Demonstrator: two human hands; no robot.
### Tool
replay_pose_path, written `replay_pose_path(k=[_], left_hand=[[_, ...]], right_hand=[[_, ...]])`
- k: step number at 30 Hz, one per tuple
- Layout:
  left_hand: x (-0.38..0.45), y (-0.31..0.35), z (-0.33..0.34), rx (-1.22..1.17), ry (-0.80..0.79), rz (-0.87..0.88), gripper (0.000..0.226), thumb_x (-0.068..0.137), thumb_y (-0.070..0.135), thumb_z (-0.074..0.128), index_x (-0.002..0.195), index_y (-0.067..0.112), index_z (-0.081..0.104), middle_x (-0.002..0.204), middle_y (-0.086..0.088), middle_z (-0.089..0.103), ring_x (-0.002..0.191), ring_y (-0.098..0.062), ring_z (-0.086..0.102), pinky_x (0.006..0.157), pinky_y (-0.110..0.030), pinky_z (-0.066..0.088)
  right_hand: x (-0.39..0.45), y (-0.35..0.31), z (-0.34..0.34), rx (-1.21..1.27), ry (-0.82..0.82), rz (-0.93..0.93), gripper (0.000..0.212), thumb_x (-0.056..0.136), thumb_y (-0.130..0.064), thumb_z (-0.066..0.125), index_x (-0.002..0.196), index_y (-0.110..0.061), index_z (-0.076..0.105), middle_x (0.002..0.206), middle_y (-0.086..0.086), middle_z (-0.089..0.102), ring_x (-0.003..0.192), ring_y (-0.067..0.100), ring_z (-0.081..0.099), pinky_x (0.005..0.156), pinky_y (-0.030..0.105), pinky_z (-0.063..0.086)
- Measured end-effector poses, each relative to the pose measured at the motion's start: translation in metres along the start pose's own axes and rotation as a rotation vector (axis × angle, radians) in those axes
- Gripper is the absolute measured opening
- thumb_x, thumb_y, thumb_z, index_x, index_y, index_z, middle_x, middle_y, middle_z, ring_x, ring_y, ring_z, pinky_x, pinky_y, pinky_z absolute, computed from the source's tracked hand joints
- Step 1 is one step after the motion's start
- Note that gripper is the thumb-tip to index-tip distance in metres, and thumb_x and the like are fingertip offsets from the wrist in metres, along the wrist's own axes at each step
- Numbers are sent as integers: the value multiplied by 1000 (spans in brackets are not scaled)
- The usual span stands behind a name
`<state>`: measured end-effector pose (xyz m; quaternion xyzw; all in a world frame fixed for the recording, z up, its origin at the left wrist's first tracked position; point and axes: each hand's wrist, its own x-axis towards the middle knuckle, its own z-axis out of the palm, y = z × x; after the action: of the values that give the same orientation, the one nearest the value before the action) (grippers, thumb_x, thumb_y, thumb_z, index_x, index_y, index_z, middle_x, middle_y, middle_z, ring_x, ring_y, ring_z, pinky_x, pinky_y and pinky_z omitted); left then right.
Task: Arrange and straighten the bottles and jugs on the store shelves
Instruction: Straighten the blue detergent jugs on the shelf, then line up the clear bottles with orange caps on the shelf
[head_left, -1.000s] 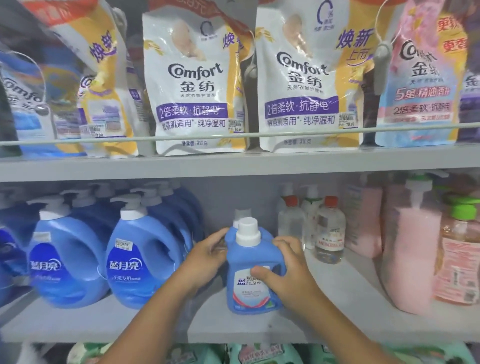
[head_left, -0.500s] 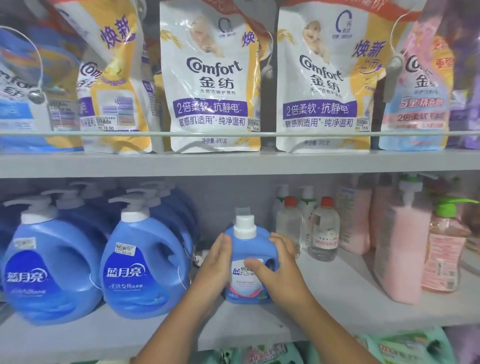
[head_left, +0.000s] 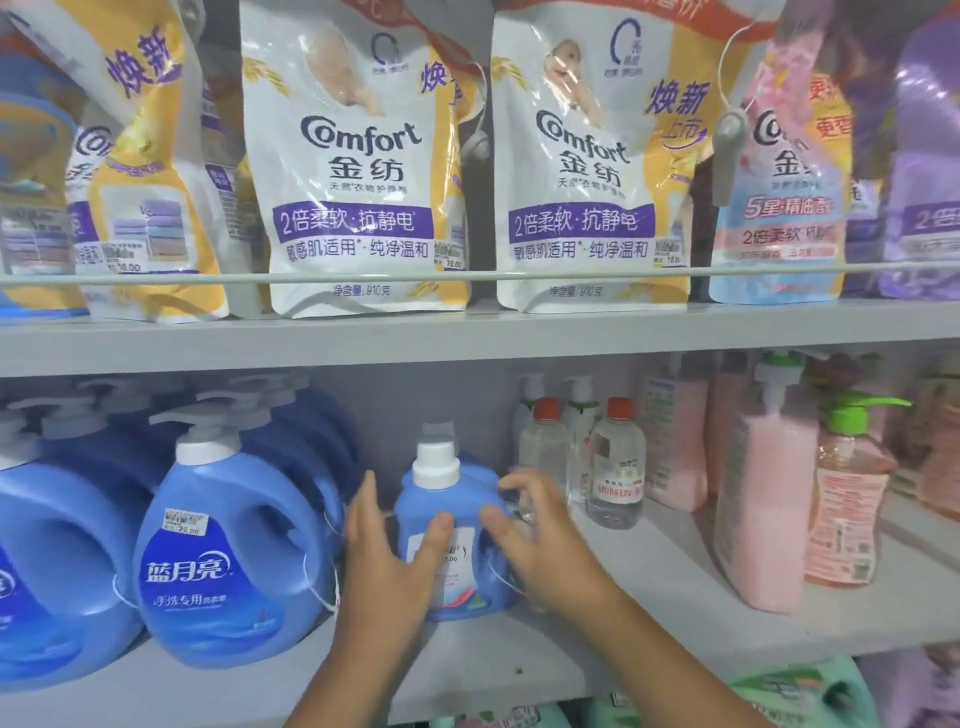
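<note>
Since half a second ago both hands have loosened off the small blue bottle (head_left: 451, 525), which now stands upright on the grey shelf (head_left: 649, 639), just right of the big blue pump jug (head_left: 228, 561). The left hand (head_left: 387, 556) lies flat-fingered against the bottle's left side, its thumb on the label, its grip apart. The right hand (head_left: 540, 535) hovers at the bottle's right shoulder with fingers spread and loosely bent (contact is hard to judge through the blur), its grip also apart. Clear red-capped bottles (head_left: 615, 467) stand behind; a pink pump bottle (head_left: 769, 499) stands further right.
</note>
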<state>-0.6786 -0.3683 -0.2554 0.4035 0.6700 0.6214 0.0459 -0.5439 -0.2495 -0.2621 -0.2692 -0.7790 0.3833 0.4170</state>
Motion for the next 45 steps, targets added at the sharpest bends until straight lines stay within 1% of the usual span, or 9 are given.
replay_pose_path(k=[5,8,11,16,24,33,36,40,45], left_hand=[[-42,42,42,-71,69,591,50,88,29,67,135,37,52,146,20,50,141,-4,46,112,-13,32],[-36,73,102,-109,-40,402,45,89,26,69,132,23,57,135,14,55,130,-4,52,108,-20,38],[5,89,156,46,-21,124,60,89,28,75,141,12,51,139,-7,52,134,-26,49,111,-33,39],[67,67,206,340,-116,-231,108,90,39,74,165,10,1,161,-24,28,149,-36,33,119,-42,32],[22,51,199,434,35,-48,64,82,35,85,131,5,56,112,-28,59,106,-48,61,86,-50,54],[-67,46,172,87,80,11,103,79,36,87,158,16,25,156,-11,36,146,-24,30,114,-48,34],[-75,43,158,-6,-25,15,89,79,24,89,147,35,32,141,5,51,132,-21,52,101,-38,43],[-88,51,139,-114,-83,-6,87,73,20,93,118,66,35,114,32,62,105,7,64,80,-19,44],[-129,71,133,-239,-21,-65,92,57,20,101,123,48,45,106,24,64,88,7,64,64,-7,48]], right_hand=[[21,36,-86,-139,618,167,37,90,-36,76,114,-18,53,109,-5,50,101,14,48,82,23,34],[43,52,-106,-180,504,313,49,85,-36,81,113,-2,59,112,8,57,98,22,55,81,31,44],[55,61,-107,-132,320,362,20,83,-26,80,84,-7,75,80,9,75,78,27,73,68,38,59],[54,71,-104,8,327,344,19,75,-30,72,81,-13,67,81,14,74,79,39,74,65,54,61],[-13,48,-128,-49,247,116,67,79,-27,77,134,-31,40,125,-5,58,109,11,61,87,15,50],[-85,27,-161,203,97,117,78,78,-18,75,133,-58,39,127,-14,65,110,6,69,86,29,60],[-100,15,-152,159,183,125,90,70,-36,88,143,-50,37,137,-22,59,127,-3,57,108,27,48],[-118,-1,-148,97,249,160,86,62,-49,89,133,-60,42,126,-36,61,114,-15,60,99,18,52],[-158,-12,-170,139,230,217,79,60,-29,90,122,-62,53,116,-23,72,104,-1,71,87,28,61]])
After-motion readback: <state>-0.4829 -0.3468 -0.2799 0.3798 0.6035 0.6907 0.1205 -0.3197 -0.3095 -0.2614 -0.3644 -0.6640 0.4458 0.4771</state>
